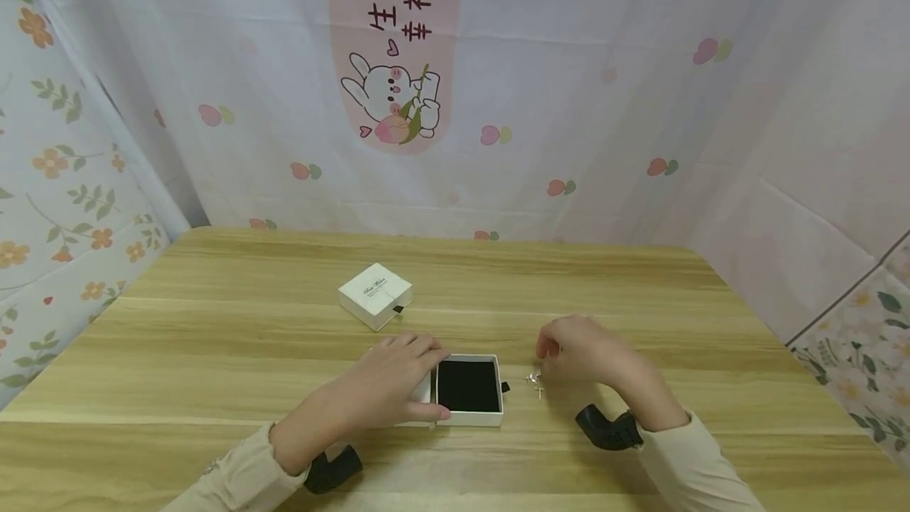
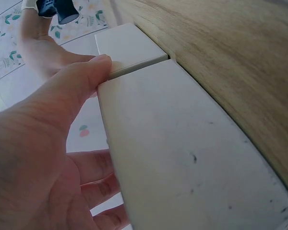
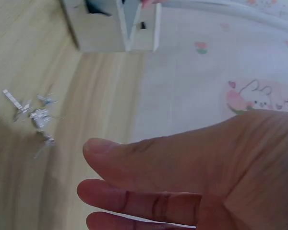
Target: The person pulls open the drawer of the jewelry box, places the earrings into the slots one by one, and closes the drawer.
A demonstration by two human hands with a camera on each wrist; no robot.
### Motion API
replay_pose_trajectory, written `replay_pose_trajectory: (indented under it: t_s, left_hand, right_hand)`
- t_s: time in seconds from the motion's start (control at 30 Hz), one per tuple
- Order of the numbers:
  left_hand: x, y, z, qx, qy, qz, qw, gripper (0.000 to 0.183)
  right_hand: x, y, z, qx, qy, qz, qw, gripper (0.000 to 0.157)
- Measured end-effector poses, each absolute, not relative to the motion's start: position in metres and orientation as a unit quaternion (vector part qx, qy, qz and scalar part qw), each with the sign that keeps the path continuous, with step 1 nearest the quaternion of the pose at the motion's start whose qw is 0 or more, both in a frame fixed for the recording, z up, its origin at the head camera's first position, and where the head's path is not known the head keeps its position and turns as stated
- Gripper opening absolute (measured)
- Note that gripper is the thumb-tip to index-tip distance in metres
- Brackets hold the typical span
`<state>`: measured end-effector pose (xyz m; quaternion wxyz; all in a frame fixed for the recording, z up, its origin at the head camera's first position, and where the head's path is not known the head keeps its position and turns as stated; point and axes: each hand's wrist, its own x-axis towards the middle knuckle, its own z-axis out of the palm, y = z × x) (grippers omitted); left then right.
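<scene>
My left hand grips a white jewelry box across its width, thumb on the near side and fingers on the far side. Out of the box's outer sleeve slides the tray, lined with a black pad and fitted with a small black pull tab. In the left wrist view, the thumb lies at the seam between sleeve and tray. Just right of the tray, several small silver jewelry pieces lie on the table. Beside them is my right hand, holding nothing, thumb and fingers apart in the right wrist view.
A second white box, closed, with dark lettering and a black tab, sits farther back on the wooden table. A printed curtain hangs behind the table's far edge. Black wrist mounts hang below both wrists.
</scene>
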<state>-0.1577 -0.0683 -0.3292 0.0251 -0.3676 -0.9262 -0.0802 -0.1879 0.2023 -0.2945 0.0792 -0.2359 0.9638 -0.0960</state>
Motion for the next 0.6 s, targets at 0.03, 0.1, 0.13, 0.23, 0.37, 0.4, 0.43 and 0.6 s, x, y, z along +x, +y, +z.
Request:
replay_pose_trajectory:
  t_s: [0.03,0.1,0.13,0.23,0.37,0.4,0.43,0.6]
  left_hand:
    - [-0.158,-0.068,-0.330,-0.367,-0.926,-0.080,0.025,0.068]
    - [-0.158,-0.068,-0.330,-0.367,-0.926,-0.083,0.025,0.068]
    - [-0.158,-0.068,-0.330,-0.367,-0.926,-0.083,0.025,0.068]
    - [-0.159,-0.068,-0.331,-0.367,-0.926,-0.081,0.026,0.068]
    - [-0.159,-0.068,-0.331,-0.367,-0.927,-0.078,0.025,0.068]
    - [-0.159,-0.068,-0.331,-0.366,-0.927,-0.077,0.024,0.068]
    - [-0.159,-0.068,-0.331,-0.366,-0.927,-0.077,0.024,0.068]
    - [-0.158,-0.068,-0.331,-0.366,-0.927,-0.078,0.022,0.069]
  right_hand:
    - [-0.188,0.203,-0.296,-0.234,0.964,-0.094,0.081,0.004]
    - [-0.190,0.203,-0.299,-0.232,0.964,-0.093,0.087,0.005]
    - [-0.190,0.204,-0.300,-0.231,0.965,-0.090,0.087,0.005]
    - [-0.191,0.203,-0.303,-0.224,0.966,-0.087,0.094,0.007]
    - [-0.192,0.202,-0.306,-0.217,0.968,-0.081,0.100,0.010]
    - [-0.192,0.202,-0.307,-0.217,0.968,-0.080,0.101,0.011]
    - [-0.192,0.202,-0.307,-0.216,0.968,-0.080,0.101,0.011]
    - [-0.192,0.201,-0.310,-0.211,0.969,-0.080,0.105,0.013]
